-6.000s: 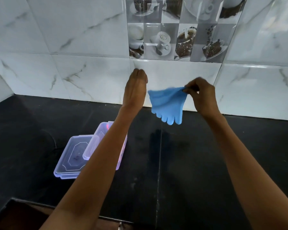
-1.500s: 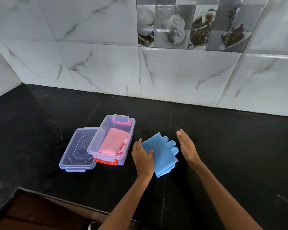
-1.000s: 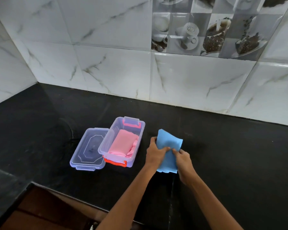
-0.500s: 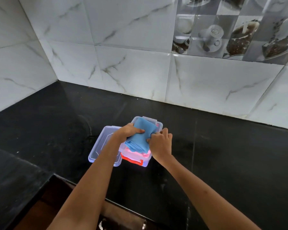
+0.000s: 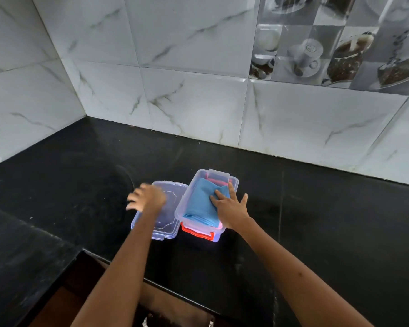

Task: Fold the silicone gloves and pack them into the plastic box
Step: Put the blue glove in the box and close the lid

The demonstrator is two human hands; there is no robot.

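Note:
The clear plastic box point(image 5: 222, 176) with red clasps stands on the black counter. A folded blue silicone glove point(image 5: 200, 201) lies inside it, on top of a pink glove point(image 5: 214, 181) that shows only at the far end. My right hand point(image 5: 230, 207) rests flat on the blue glove's right side, fingers spread, pressing it down. My left hand point(image 5: 145, 198), blurred and with fingers apart, hovers over the left part of the clear lid point(image 5: 169, 218), which lies flat beside the box on its left.
The black counter point(image 5: 316, 220) runs to a white marble-tiled wall point(image 5: 198, 102) at the back and left. The counter's front edge has a step with a dark opening point(image 5: 85, 286) below my arms.
The blue glove, held above the box by both hands half a second ago, now lies in it. My left hand has let go and moved left over the lid.

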